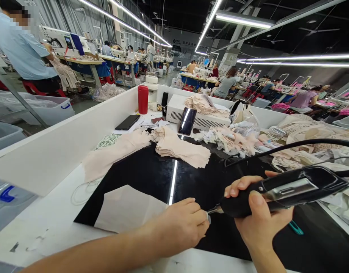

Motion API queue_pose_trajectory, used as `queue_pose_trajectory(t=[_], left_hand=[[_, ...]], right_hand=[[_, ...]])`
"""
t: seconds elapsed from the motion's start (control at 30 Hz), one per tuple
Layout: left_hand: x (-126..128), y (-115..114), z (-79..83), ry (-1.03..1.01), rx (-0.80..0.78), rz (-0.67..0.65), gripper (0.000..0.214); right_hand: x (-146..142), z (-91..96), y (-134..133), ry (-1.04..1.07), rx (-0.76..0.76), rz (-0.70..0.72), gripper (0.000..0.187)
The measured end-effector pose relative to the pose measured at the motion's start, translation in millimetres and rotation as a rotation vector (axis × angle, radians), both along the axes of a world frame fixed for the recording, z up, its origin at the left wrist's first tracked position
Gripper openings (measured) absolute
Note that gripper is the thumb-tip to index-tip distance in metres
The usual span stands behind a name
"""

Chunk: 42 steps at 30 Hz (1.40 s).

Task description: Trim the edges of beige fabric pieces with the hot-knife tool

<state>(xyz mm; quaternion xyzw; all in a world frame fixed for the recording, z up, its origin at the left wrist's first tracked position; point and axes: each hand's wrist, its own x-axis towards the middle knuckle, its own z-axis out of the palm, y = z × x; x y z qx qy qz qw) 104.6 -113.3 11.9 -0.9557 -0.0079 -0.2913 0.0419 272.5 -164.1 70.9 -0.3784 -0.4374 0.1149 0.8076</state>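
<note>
My right hand point(261, 216) is wrapped round a black corded hand tool point(288, 189) with a metal plate on its side. Its narrow metal tip point(215, 210) points left, close to my left fingertips. My left hand point(182, 223) lies over the black glossy board with fingers curled and pressed together on the right end of a pale fabric piece point(129, 208). A small whitish bit shows at those fingertips; whether it belongs to the same piece is hidden by the hand. Behind my hands lies a stack of pale pink fabric pieces point(181, 148).
More pink fabric point(114, 153) lies at left by the white side wall point(63, 132). Farther back are a red cup point(143, 99), phones point(187, 121), a vented white box point(174, 110) and scraps point(233, 140). The tool's black cable point(305, 142) arcs over the right. A teal clip point(296, 227) lies nearby.
</note>
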Motion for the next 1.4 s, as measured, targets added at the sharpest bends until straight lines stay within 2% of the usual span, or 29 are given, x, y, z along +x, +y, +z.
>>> queue_pose_trajectory(t=[0.17,0.47,1.4], left_hand=[[9.0,4.3,-9.3,0.025,0.030,0.016,0.016],[3.8,10.1,-11.4,0.111,-0.026,0.093,0.043],[-0.1,9.2,-13.5,0.165,-0.019,0.119,0.043]], right_hand=[[0.5,-5.1,1.6,0.001,-0.005,0.015,0.040],[4.3,-7.2,2.7,-0.013,0.024,0.021,0.041],[4.3,-4.8,4.9,-0.004,0.024,0.019,0.039]])
